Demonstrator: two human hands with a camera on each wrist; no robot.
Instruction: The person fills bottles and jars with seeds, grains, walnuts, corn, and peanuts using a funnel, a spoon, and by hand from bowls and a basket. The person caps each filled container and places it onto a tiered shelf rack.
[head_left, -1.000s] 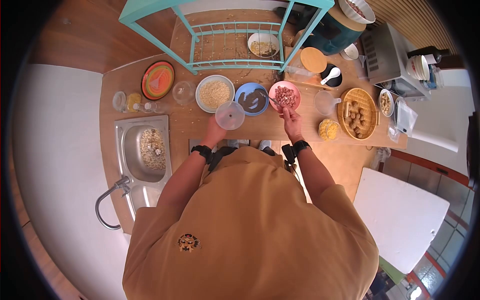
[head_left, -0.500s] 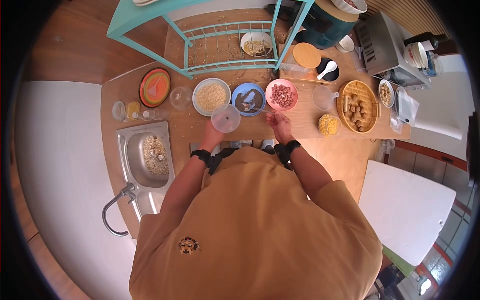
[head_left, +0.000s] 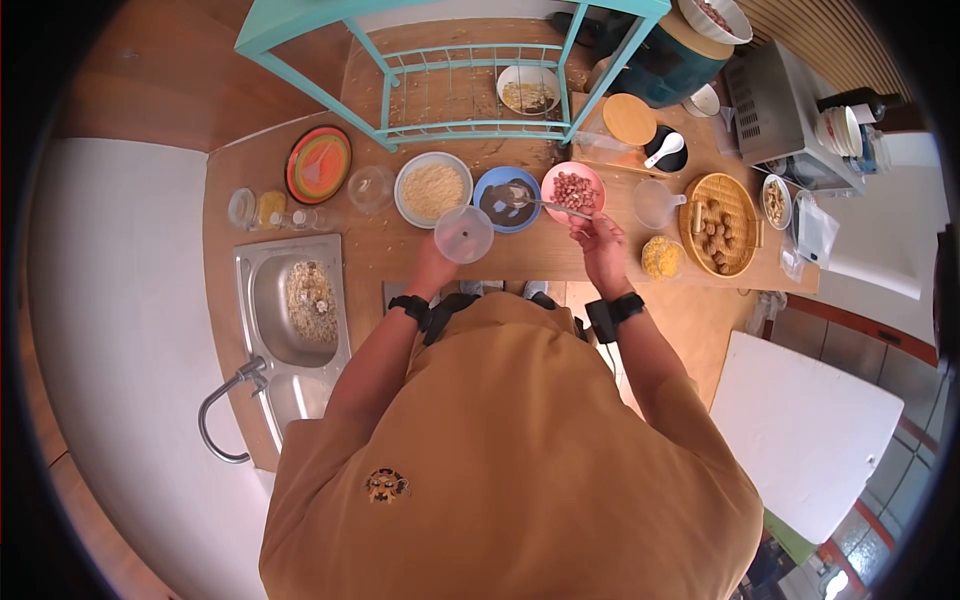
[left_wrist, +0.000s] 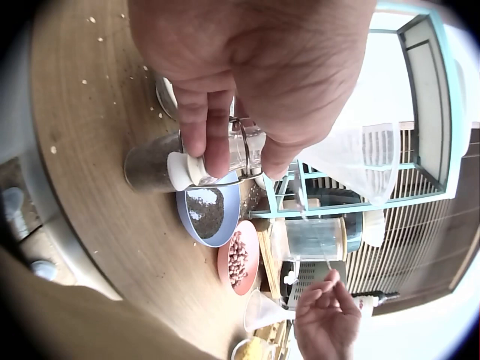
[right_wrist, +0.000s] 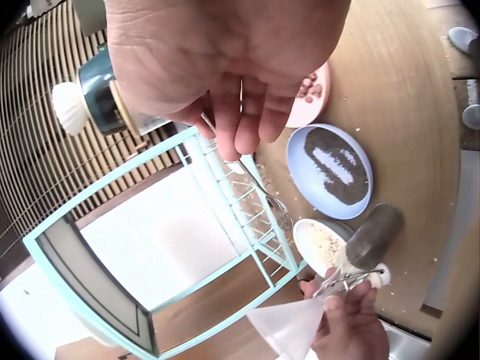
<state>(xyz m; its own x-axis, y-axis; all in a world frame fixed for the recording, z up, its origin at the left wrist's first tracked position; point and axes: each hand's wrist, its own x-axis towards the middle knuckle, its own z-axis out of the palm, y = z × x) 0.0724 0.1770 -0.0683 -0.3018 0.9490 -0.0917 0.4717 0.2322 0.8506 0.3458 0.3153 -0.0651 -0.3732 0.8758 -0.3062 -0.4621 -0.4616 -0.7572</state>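
My left hand [head_left: 432, 264] grips the neck of a clear swing-top bottle [left_wrist: 150, 163], which holds dark, fine contents. A translucent funnel [head_left: 463, 234] sits at the bottle's mouth. Between the thumb and fingers of my right hand [head_left: 603, 254], a metal spoon [head_left: 562, 208] is pinched by its handle. In the head view its bowl end overlaps the blue bowl [right_wrist: 304, 180] of dark grains; in the right wrist view it hangs in the air, and its load cannot be made out. Beside the blue bowl stands a pink bowl [right_wrist: 304, 112] with reddish pieces.
A white bowl of pale flakes [head_left: 432, 190] is left of the blue bowl. Behind stands a turquoise rack [head_left: 470, 130]. A second funnel [head_left: 652, 203], a jar of yellow pieces [head_left: 660, 258] and a wicker basket [head_left: 748, 235] stand right; a sink [head_left: 245, 300] is left.
The right hand dipped the spoon into the blue bowl half a second ago; now it has moved right and the spoon is raised. The left hand still holds the bottle. The head view has shifted slightly.
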